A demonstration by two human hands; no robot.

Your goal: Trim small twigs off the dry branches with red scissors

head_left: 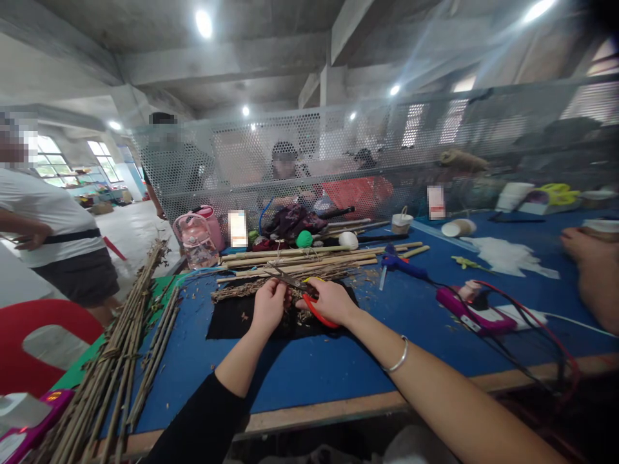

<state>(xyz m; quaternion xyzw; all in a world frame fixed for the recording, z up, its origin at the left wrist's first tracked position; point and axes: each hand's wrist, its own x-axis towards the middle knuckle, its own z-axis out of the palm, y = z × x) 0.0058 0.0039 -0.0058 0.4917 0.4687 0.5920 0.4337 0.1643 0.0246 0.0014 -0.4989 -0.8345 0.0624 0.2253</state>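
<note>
My right hand [329, 299] is closed round the red handles of a pair of scissors [302, 291], whose blades point left toward my left hand. My left hand [269, 303] is curled round a thin brown twig [251, 290] that lies across a black cloth [232, 322] on the blue table [338, 367]. The blades meet the twig just above my left fingers. Bits of cut bark lie scattered on the cloth. A silver bangle sits on my right wrist.
Long bamboo sticks [309, 258] lie behind the cloth, and a bundle of thin stalks [120, 361] runs down the left edge. A blue glue gun [401, 265], a purple glue gun [471, 312] with cables, a pink bottle [196, 238] and a mesh screen [338, 154] stand beyond. People are nearby.
</note>
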